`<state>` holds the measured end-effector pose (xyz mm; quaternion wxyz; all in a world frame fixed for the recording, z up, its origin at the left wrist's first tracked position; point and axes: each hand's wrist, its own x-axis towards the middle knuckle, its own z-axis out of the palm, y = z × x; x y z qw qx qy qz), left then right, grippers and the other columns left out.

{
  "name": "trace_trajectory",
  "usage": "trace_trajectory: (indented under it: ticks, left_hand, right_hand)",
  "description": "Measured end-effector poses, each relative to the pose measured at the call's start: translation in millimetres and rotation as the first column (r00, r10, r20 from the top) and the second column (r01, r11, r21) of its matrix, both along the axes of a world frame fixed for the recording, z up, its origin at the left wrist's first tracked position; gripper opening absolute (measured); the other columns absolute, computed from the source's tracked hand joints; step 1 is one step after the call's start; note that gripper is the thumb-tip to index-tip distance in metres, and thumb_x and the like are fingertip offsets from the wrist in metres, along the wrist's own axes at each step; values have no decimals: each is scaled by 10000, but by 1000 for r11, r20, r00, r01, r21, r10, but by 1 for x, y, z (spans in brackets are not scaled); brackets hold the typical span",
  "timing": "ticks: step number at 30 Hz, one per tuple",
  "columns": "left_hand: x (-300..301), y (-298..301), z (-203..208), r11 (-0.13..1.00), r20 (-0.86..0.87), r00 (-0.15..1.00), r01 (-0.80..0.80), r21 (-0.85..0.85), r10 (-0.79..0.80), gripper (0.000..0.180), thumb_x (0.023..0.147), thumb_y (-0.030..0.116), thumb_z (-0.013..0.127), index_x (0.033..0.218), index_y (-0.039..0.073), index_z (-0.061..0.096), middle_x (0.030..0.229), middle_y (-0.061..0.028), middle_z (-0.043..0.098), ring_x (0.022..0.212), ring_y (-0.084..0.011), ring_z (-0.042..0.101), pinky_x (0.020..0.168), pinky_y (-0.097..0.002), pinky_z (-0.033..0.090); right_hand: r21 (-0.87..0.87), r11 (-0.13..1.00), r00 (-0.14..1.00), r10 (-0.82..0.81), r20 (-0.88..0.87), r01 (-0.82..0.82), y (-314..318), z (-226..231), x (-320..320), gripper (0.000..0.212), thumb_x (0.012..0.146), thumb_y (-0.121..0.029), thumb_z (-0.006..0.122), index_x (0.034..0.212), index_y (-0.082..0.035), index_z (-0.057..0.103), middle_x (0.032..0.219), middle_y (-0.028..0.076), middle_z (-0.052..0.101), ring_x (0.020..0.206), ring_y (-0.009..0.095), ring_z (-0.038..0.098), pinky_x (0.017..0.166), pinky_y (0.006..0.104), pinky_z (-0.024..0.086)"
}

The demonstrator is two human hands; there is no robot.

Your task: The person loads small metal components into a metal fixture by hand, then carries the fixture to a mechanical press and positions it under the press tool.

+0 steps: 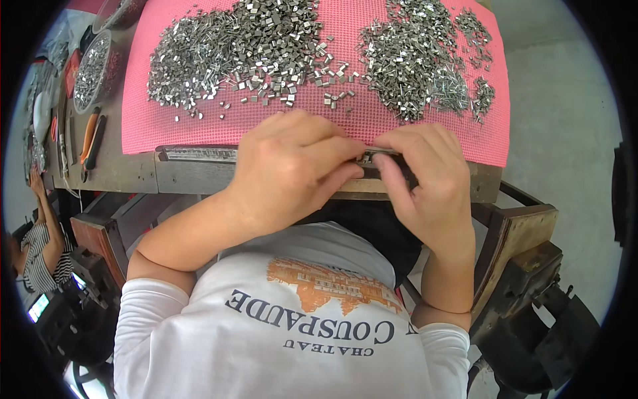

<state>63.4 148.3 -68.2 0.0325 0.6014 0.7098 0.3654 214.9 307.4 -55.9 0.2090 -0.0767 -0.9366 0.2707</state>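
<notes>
My left hand [286, 169] and my right hand [432, 169] meet at the near edge of the bench, fingertips almost touching. Between them sits a small metal piece [366, 158], too small to tell its kind. Right thumb and forefinger close around it. The left thumb and fingers are bent into a pinch, and what they hold is hidden. Under both hands runs a long dark bar [199, 155] with a pale metal strip along its top. Beyond my hands, a pink mesh mat [325, 120] bears a left heap of small metal pieces [266, 46] and a right heap [405, 66].
Thin metal pins [450, 90] lie beside the right heap. At the left stand a clear tub of metal bits [96, 70] and orange-and-black pliers [92, 143]. Another person in a striped top [46, 253] is at the far left. A dark machine [538, 319] stands right of my seat.
</notes>
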Motion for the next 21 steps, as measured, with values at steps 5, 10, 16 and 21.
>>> trace_trajectory:
  ticks: [5,10,16,21]
  left_hand:
    - [-33,-13,12,986,23,986,-166,-15,166,338,710,83,923,1029,61,815,925,-86,764,850,-217,714,742,-331,560]
    - [-52,-32,5,966,-34,966,-255,28,256,270,732,106,903,985,86,811,871,-64,726,786,-233,674,695,-347,535]
    - [-49,-36,3,976,-105,970,-217,27,219,243,739,104,892,969,96,812,872,-55,723,811,-231,658,719,-342,527]
    - [-46,-39,5,985,-90,981,-170,11,170,248,767,88,874,1007,78,813,897,-56,729,831,-222,656,737,-336,518]
  right_hand:
    - [125,992,999,-36,-6,36,9,-2,-16,206,792,-45,782,981,-81,707,940,50,651,903,265,604,787,401,439]
    - [288,958,998,21,-62,-2,13,-11,-43,103,812,-64,716,906,-108,719,903,6,634,944,228,594,837,391,427]
    - [375,927,999,31,11,-33,17,-10,-63,34,838,-106,646,833,-106,679,876,20,616,947,219,590,866,391,430]
    - [327,945,1000,16,-22,-8,16,-8,-54,68,866,-74,640,931,-93,645,893,44,599,929,246,576,845,394,410]
